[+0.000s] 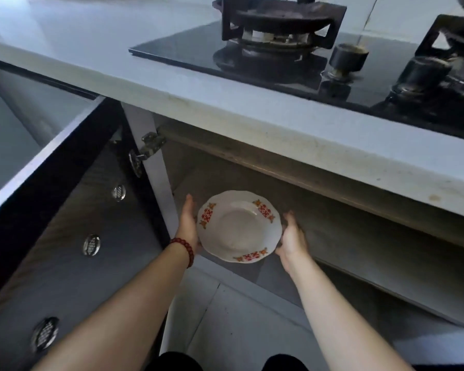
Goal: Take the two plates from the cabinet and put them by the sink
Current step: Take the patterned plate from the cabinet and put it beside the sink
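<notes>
A white plate (240, 226) with red rim motifs is held at the open cabinet (319, 210) mouth, clasped at opposite rims by the left hand (188, 223) and right hand (292, 238). A second plate beneath cannot be confirmed. Slippage is judged possible, or a knock against the countertop edge (279, 124) on lifting.

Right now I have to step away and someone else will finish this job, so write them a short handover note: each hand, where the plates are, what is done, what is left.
Left hand: on the left rim of the plate, red bead bracelet on that wrist.
Right hand: on the plate's right rim.
Plate: white with red and orange marks, held level at the open cabinet mouth, below the countertop and stove. Only one plate is clearly visible; a second beneath it cannot be told.
Done: cabinet door open, plate gripped.
Left: lift it out, carry it to the sink, which is not clearly in view; confirm the second plate.
</notes>
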`<state>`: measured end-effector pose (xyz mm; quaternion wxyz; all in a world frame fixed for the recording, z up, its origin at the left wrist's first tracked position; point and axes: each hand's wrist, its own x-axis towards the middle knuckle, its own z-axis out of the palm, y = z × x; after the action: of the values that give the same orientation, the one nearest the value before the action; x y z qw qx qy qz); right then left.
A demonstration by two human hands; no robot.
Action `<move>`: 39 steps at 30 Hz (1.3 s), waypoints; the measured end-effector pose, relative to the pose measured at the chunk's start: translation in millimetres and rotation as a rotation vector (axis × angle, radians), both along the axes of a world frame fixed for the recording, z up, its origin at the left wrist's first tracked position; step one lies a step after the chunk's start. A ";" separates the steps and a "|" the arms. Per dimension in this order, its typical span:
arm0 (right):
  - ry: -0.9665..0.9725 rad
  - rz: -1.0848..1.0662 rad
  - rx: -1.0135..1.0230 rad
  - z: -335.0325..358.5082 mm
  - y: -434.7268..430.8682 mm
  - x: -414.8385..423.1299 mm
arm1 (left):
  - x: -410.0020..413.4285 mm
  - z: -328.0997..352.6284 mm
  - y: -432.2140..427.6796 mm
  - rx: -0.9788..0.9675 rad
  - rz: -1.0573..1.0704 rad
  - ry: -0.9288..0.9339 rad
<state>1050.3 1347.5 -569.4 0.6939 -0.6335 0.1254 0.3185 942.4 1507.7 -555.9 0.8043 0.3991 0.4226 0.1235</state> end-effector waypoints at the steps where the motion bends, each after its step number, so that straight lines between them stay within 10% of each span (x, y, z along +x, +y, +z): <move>1: 0.000 0.003 -0.018 10.8 -1.9 -9.6 | -8.1 9.3 -2.9 -0.016 0.001 0.015; 19: -0.062 0.237 -0.113 271.1 -57.9 -139.4 | -125.3 271.0 -63.7 -0.040 0.225 0.191; 39: -0.170 0.476 0.089 432.0 -3.3 -178.0 | -234.9 441.1 -42.7 -0.003 0.422 -0.013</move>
<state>872.3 1344.2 -137.4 0.6346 -0.6384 -0.1004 0.4238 707.5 1465.1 -114.8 0.7639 0.2999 0.4917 0.2911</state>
